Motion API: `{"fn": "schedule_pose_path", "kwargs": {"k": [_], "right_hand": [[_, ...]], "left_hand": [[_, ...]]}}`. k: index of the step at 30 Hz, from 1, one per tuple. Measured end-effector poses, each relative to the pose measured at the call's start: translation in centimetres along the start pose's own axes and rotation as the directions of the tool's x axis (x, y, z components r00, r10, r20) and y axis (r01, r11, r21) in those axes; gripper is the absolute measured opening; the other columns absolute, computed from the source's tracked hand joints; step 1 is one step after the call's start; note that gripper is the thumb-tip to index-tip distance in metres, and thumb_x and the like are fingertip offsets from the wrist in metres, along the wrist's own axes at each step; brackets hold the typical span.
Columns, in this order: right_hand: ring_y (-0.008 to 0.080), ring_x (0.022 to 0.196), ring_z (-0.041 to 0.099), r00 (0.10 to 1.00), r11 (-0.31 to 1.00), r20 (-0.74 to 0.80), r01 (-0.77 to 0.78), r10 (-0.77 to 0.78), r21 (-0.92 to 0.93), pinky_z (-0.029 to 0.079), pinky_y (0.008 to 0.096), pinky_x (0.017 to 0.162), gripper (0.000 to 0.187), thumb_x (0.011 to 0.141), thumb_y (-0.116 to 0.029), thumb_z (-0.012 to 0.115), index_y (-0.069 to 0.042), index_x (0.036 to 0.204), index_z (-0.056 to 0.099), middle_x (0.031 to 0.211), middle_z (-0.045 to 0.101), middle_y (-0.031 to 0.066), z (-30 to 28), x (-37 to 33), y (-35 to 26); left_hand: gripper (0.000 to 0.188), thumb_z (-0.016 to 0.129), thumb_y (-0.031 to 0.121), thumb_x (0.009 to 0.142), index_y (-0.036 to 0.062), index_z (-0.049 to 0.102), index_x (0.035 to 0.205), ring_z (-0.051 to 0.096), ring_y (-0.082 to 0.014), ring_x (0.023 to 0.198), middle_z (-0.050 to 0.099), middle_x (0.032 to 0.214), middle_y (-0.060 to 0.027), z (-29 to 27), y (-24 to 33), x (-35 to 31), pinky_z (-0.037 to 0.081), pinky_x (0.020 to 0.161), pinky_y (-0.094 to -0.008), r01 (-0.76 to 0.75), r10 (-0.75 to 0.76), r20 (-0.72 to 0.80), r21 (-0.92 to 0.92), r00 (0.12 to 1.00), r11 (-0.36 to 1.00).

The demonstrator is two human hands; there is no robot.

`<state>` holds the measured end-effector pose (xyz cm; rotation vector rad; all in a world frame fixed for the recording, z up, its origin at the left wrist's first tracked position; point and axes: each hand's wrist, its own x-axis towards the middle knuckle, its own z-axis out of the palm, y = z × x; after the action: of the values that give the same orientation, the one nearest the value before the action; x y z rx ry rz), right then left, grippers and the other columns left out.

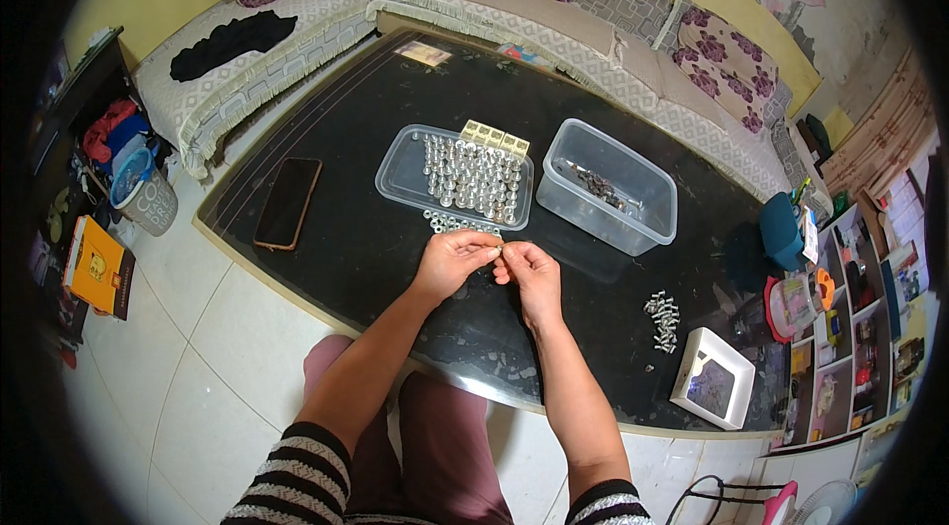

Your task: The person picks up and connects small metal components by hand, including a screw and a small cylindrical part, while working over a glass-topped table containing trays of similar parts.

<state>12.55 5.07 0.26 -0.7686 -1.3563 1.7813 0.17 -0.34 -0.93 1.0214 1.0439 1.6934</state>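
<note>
Over the near part of the black table, my left hand [451, 262] and my right hand [532, 278] meet fingertip to fingertip. Both pinch one small metal piece [500, 248], mostly covered by the fingers, so its exact kind is unclear. Just beyond them lies a row of small silver nuts or rings [457, 223]. Behind that, many small silver metal parts [465, 174] stand in rows on a clear plastic lid [395, 187]. A clear plastic tub [618, 224] to the right holds loose dark metal pieces [599, 186]. Farther right is a pile of small silver screw-like parts [662, 319].
Small pale yellow boxes [494, 137] sit at the lid's far edge. A phone [288, 204] lies on the left, and a white open box [736, 389] near the right edge. A sofa [554, 21] runs behind the table; shelves [840, 357] stand at right.
</note>
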Motion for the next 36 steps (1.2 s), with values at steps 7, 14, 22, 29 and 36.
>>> {"fn": "schedule_pose_path", "kwargs": {"k": [7,14,22,29,36], "right_hand": [[0.0049,0.048,0.045,1.000,0.979,0.026,0.003,0.003,-0.204,0.036,0.0175,0.043,0.025,0.083,-0.025,0.047,-0.004,0.070,0.052,0.058,0.049,-0.0002,-0.4,0.1,0.5],[0.0044,0.046,0.043,1.000,0.986,0.016,0.007,-0.005,-0.168,0.034,0.0170,0.042,0.030,0.084,-0.029,0.046,-0.005,0.066,0.050,0.056,0.048,-0.0006,0.0,0.1,0.4],[0.0042,0.045,0.042,0.999,0.981,0.041,-0.025,0.034,-0.193,0.033,0.0169,0.041,0.034,0.084,-0.033,0.043,-0.004,0.067,0.052,0.055,0.048,-0.0008,-0.2,-0.2,0.0],[0.0047,0.043,0.040,0.998,0.979,0.046,-0.029,0.039,-0.204,0.030,0.0173,0.039,0.034,0.083,-0.033,0.045,-0.008,0.060,0.047,0.052,0.046,-0.0012,0.0,-0.1,-0.2],[0.0040,0.042,0.039,1.000,0.974,0.026,0.008,-0.002,-0.225,0.030,0.0179,0.039,0.034,0.083,-0.030,0.048,-0.006,0.060,0.050,0.050,0.046,-0.0012,-0.2,-0.1,-0.1]], "left_hand": [[0.015,0.055,0.002,0.075,-0.0036,0.057,0.089,0.054,-0.0092,0.074,0.058,0.082,-0.0056,0.2,0.7,-0.3,0.044,0.068,-0.0199,0.054,-0.051,0.055,-0.043,0.997,0.998],[0.016,0.055,0.003,0.076,-0.0034,0.056,0.090,0.053,-0.0077,0.073,0.058,0.081,-0.0044,0.1,0.2,0.0,0.043,0.066,-0.0195,0.053,-0.053,0.006,0.027,0.999,0.998],[0.016,0.056,0.004,0.076,-0.0024,0.057,0.090,0.051,-0.0062,0.069,0.057,0.079,-0.0026,0.2,0.8,-0.2,0.041,0.064,-0.0188,0.095,-0.092,0.088,-0.021,0.992,0.995],[0.016,0.056,0.004,0.076,-0.0024,0.057,0.090,0.051,-0.0061,0.069,0.057,0.079,-0.0025,0.1,0.3,-0.1,0.042,0.063,-0.0189,0.108,-0.109,0.018,0.038,0.994,0.993],[0.015,0.056,0.002,0.075,-0.0032,0.056,0.089,0.051,-0.0066,0.071,0.057,0.080,-0.0033,0.1,-0.3,0.0,0.042,0.064,-0.0186,0.082,-0.082,0.035,-0.005,0.996,0.997]]}}
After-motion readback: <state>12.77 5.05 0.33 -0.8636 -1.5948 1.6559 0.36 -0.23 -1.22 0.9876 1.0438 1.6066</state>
